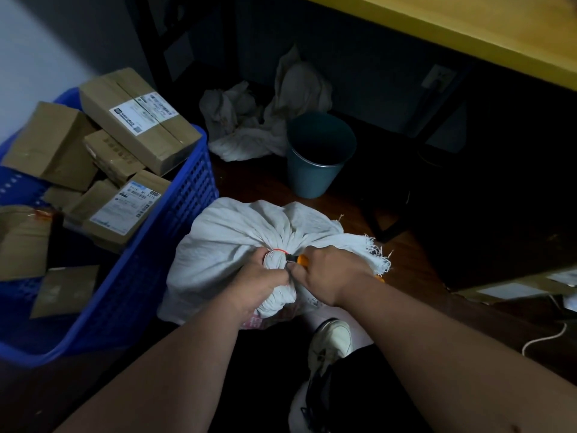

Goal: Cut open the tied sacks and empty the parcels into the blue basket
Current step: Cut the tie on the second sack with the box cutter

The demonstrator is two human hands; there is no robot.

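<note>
A full white woven sack (231, 235) stands on the floor in front of me, its neck gathered and bound with a red tie (278, 251). My left hand (259, 278) grips the bunched neck just below the tie. My right hand (331, 273) holds an orange-handled cutter (299, 260) whose blade end touches the tie. The blue basket (175, 245) stands to the left, holding several brown cardboard parcels (137, 120) with white labels.
Emptied white sacks (259, 120) lie crumpled against the back wall beside a grey-blue bin (318, 157). A yellow tabletop (468, 26) overhangs at the upper right. My shoe (331, 342) sits under the sack. A white cable (543, 339) runs on the floor at right.
</note>
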